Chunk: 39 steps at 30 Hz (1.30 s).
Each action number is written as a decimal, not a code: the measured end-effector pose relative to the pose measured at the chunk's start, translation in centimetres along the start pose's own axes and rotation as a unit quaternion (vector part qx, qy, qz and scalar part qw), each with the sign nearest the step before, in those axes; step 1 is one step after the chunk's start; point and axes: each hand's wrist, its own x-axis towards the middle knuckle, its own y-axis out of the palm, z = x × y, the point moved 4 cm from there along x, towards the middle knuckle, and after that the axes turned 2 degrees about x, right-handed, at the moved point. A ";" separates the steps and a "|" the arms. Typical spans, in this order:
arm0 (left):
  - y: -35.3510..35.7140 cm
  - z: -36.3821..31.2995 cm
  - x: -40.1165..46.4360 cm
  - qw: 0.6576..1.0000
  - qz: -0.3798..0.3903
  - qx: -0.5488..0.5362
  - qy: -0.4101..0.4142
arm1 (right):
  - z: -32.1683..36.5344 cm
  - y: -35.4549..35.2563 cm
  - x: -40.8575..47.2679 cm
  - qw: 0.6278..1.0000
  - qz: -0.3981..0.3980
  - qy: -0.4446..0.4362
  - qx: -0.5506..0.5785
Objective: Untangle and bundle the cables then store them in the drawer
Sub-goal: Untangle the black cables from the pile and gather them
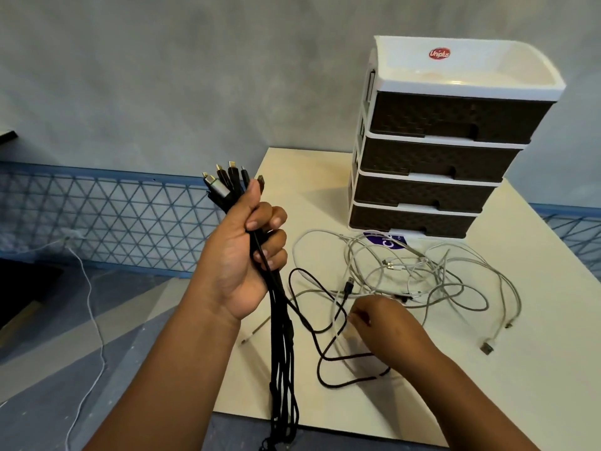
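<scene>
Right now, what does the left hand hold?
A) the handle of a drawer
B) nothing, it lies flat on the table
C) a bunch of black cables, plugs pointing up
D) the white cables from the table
C: the left hand is raised above the table edge with its fingers curled round the black cables, whose plugs stick up above the fist.

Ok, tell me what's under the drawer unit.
The drawer unit stands on the white table. A purple-and-white label pokes out from beneath its front edge; most of it is covered, so its text cannot be read. White cables lie just in front.
</scene>
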 end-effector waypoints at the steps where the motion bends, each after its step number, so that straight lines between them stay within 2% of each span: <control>1: -0.1 -0.1 -0.2 1.000 0.004 -0.003 -0.001 | 0.7 0.2 -0.3 1.000 0.001 -0.008 0.015; 4: -0.7 -0.5 -0.7 1.000 0.020 -0.011 -0.007 | 2.6 0.9 -1.3 0.999 0.021 -0.024 0.009; 8: -1.5 -0.7 -1.5 0.998 0.040 -0.041 -0.029 | 4.7 2.6 -1.4 0.980 0.026 -0.131 -0.148; 11: -1.5 -0.8 -2.0 0.995 0.056 -0.060 -0.055 | 4.7 4.0 -0.4 0.974 0.054 -0.100 -0.196; 15: -2.1 -1.4 -2.4 0.984 0.116 -0.112 -0.075 | 2.8 4.2 0.2 0.991 0.047 -0.025 -0.121; 17: -2.6 -1.9 -2.5 0.978 0.145 -0.129 -0.075 | 1.7 3.5 0.1 0.999 0.019 0.014 -0.042; 19: -3.1 -2.1 -2.5 0.977 0.154 -0.130 -0.073 | 0.7 1.9 -0.5 0.992 -0.021 0.081 0.098; 20: -3.3 -2.1 -2.5 0.977 0.152 -0.130 -0.072 | 0.4 0.7 -0.9 0.968 -0.043 0.119 0.216; 21: -3.5 -2.1 -2.6 0.978 0.147 -0.128 -0.073 | 0.3 -0.5 -1.2 0.922 -0.063 0.152 0.350; 23: -3.9 -2.0 -2.7 0.981 0.133 -0.122 -0.076 | 0.5 -2.9 -1.6 0.804 -0.069 0.182 0.562; 26: -4.0 -1.8 -2.8 0.981 0.129 -0.114 -0.085 | 0.8 -6.1 -0.9 0.661 -0.083 0.162 0.728; 28: -3.7 -1.7 -2.7 0.980 0.134 -0.109 -0.095 | 1.0 -7.6 -0.1 0.592 -0.113 0.147 0.785; 29: -3.7 -1.7 -2.6 0.980 0.135 -0.106 -0.099 | 1.2 -8.3 0.5 0.577 -0.130 0.138 0.795; 30: -3.6 -1.6 -2.5 0.980 0.135 -0.104 -0.102 | 1.4 -9.1 1.0 0.577 -0.144 0.122 0.795; 33: -3.6 -1.4 -2.1 0.978 0.144 -0.107 -0.111 | 1.7 -12.0 2.4 0.612 -0.181 0.065 0.767; 35: -3.5 -1.4 -1.9 0.974 0.158 -0.114 -0.117 | 1.1 -13.4 3.0 0.610 -0.213 0.050 0.761; 36: -3.5 -1.3 -1.8 0.973 0.162 -0.115 -0.119 | 0.5 -13.8 3.3 0.593 -0.230 0.048 0.770; 37: -3.6 -1.3 -1.7 0.972 0.163 -0.116 -0.120 | -0.2 -14.0 3.5 0.556 -0.246 0.048 0.793; 39: -3.8 -1.2 -1.5 0.973 0.160 -0.114 -0.120 | -1.4 -14.3 3.8 0.439 -0.272 0.044 0.855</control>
